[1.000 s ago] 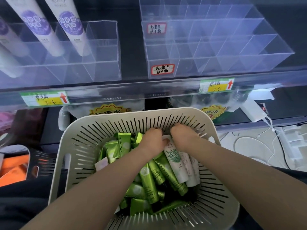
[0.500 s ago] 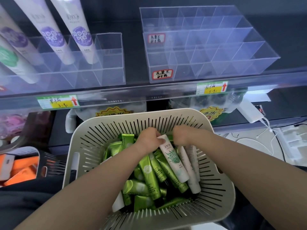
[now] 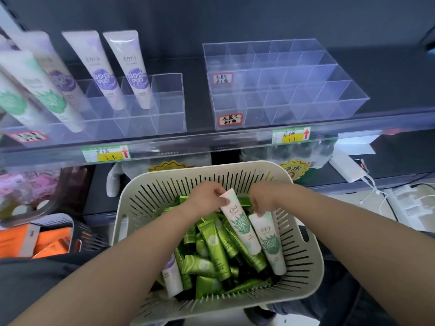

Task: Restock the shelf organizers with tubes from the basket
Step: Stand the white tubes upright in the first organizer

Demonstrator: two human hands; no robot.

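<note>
Two hands: I see both down inside the basket (image 3: 150,196), close to its far wall.
Left hand (image 3: 207,198): fingers curled round the upper end of the first aloe tube (image 3: 240,228), white with a green leaf mark; the tube slants toward me over the pile.
Right hand (image 3: 262,200): fingertips pinch the top of the second aloe tube (image 3: 270,243), just beside the first, its lower end down among the pile.
Pile: green tubes (image 3: 211,245) lie crossed over one another in the basket; a purple-marked tube (image 3: 173,276) lies at the near left.
Left organizer (image 3: 164,107): clear, on the shelf above the basket; I count two purple tubes (image 3: 103,74) standing tilted in it, with blurred green-marked ones further left.
Right organizer (image 3: 306,95): clear, stepped rows of compartments, two handwritten labels on its front.
Shelf edge: price tags (image 3: 106,153) with red arrows.
</note>
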